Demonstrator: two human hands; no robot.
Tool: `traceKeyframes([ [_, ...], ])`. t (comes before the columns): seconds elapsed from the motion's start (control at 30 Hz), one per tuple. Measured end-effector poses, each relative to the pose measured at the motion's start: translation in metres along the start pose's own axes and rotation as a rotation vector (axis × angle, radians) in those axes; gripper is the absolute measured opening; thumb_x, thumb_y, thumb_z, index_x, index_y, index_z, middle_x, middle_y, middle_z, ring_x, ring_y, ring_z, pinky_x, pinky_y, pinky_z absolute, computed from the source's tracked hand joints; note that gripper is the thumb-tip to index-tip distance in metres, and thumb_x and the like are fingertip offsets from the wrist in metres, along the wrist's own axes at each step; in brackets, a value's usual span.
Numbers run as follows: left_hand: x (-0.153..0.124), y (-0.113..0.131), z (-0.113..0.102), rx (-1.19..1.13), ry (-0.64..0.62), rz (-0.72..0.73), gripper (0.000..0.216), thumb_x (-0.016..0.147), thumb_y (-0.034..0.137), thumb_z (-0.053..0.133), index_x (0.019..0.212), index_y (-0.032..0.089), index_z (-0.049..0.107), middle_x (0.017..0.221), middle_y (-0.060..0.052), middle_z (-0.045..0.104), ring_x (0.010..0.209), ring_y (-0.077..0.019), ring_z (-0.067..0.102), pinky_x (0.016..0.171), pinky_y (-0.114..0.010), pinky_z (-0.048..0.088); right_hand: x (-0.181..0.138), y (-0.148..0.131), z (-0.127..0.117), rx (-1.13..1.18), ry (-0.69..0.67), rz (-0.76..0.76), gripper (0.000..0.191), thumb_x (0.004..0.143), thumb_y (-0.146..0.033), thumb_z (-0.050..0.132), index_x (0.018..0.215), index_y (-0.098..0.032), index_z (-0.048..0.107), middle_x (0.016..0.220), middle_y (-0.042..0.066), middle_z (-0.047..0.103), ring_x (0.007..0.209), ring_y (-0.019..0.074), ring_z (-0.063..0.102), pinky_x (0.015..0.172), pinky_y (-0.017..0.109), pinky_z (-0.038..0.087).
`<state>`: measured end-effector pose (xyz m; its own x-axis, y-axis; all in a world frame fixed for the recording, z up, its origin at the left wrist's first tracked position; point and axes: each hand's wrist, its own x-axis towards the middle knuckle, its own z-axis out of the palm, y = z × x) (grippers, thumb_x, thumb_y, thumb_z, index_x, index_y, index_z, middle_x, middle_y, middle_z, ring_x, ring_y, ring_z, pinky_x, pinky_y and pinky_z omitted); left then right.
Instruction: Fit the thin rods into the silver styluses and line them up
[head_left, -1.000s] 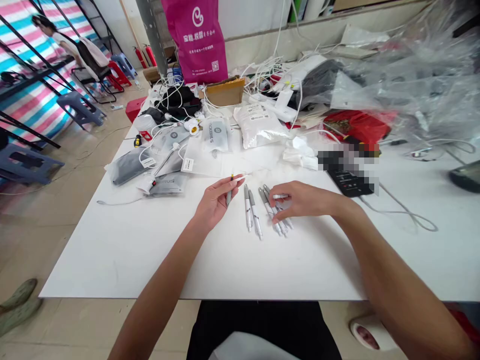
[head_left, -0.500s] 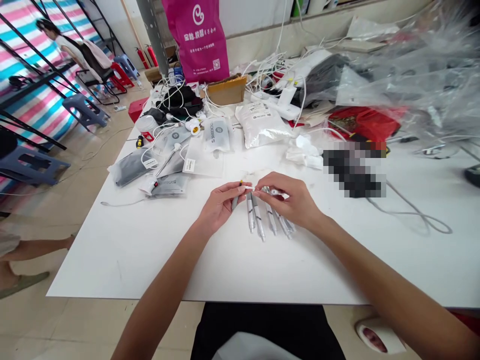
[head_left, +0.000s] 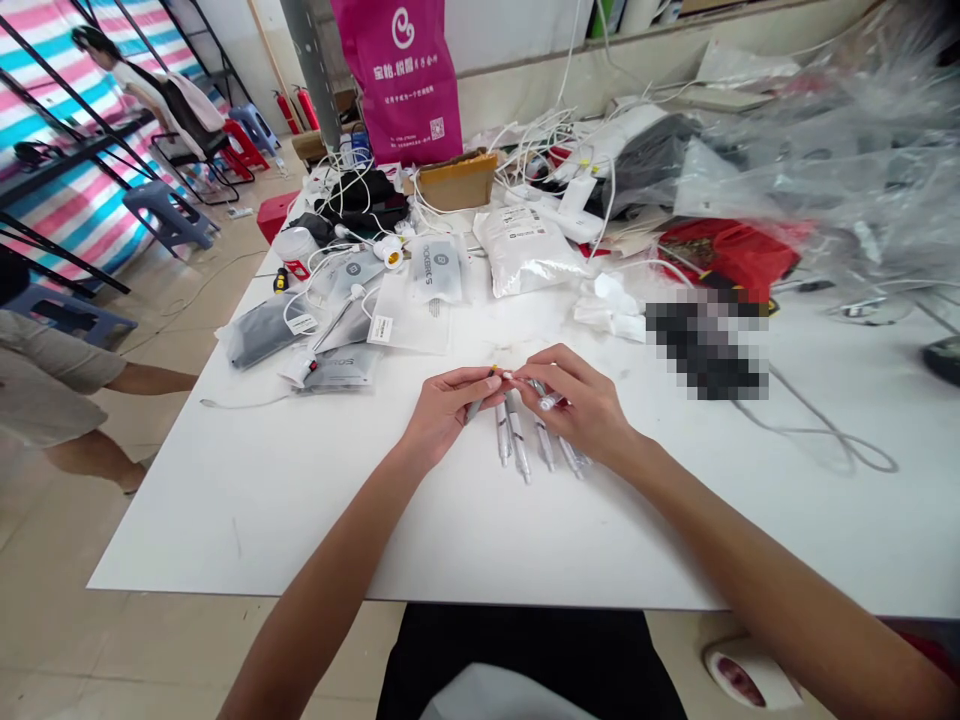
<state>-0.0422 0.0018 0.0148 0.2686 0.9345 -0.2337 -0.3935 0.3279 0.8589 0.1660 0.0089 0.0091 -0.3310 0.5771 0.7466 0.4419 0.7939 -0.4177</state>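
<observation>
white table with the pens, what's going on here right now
Someone is working bare-handed over the white table. The left hand holds a grey pen part, while the right hand has a pale barrel tucked in its grip. The two hands meet at a small white piece, too small to make out clearly. Several pens lie on the table beneath, partly hidden by the hands.

Left hand (head_left: 450, 412), right hand (head_left: 581, 400) bare; both forearms (head_left: 337, 560) bare. Below front edge of white table (head_left: 510, 560): plain black legwear (head_left: 600, 660), trousers or shorts unclear; above it, pale grey top (head_left: 495, 695), rounded outline.
</observation>
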Motion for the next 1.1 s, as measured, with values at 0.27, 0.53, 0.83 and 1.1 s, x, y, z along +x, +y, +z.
traceKeyframes([
  [0.27,0.001,-0.003,0.002,0.063,0.026,0.081,0.030,0.073,0.030,0.094,0.099,0.019,0.086,0.114,-0.010,0.082,0.111,-0.0247,0.076,0.114,-0.047,0.053,-0.007,0.008,0.004,-0.029,-0.052,-0.019,0.018,0.101,-0.018,0.066,0.118,-0.025,0.069,0.106,0.007,0.070,0.069,0.0110,0.061,0.054,0.025,0.048],
  [0.53,0.004,0.000,-0.004,0.054,0.160,0.154,0.033,0.067,0.030,0.097,0.094,0.017,0.082,0.106,-0.009,0.083,0.100,-0.0213,0.077,0.099,-0.038,0.057,-0.002,0.003,0.005,0.168,-0.029,0.191,0.012,0.103,-0.028,0.066,0.110,-0.024,0.075,0.103,0.007,0.076,0.076,0.0154,0.066,0.058,0.028,0.049],
  [0.83,0.003,0.003,-0.001,-0.019,0.102,0.054,0.033,0.073,0.033,0.095,0.098,0.016,0.082,0.104,-0.007,0.079,0.103,-0.0218,0.077,0.089,-0.031,0.055,0.001,0.003,0.005,0.388,0.079,0.545,0.021,0.095,-0.045,0.076,0.102,-0.026,0.079,0.106,0.004,0.078,0.060,0.0115,0.054,0.051,0.029,0.043],
  [1.1,0.003,0.000,-0.003,-0.007,0.002,0.048,0.032,0.079,0.037,0.092,0.100,0.016,0.081,0.098,-0.007,0.079,0.100,-0.0211,0.076,0.088,-0.031,0.054,0.001,-0.002,0.009,0.428,0.101,0.555,0.021,0.093,-0.045,0.079,0.099,-0.025,0.079,0.100,0.005,0.078,0.068,0.0148,0.062,0.053,0.030,0.046],
])
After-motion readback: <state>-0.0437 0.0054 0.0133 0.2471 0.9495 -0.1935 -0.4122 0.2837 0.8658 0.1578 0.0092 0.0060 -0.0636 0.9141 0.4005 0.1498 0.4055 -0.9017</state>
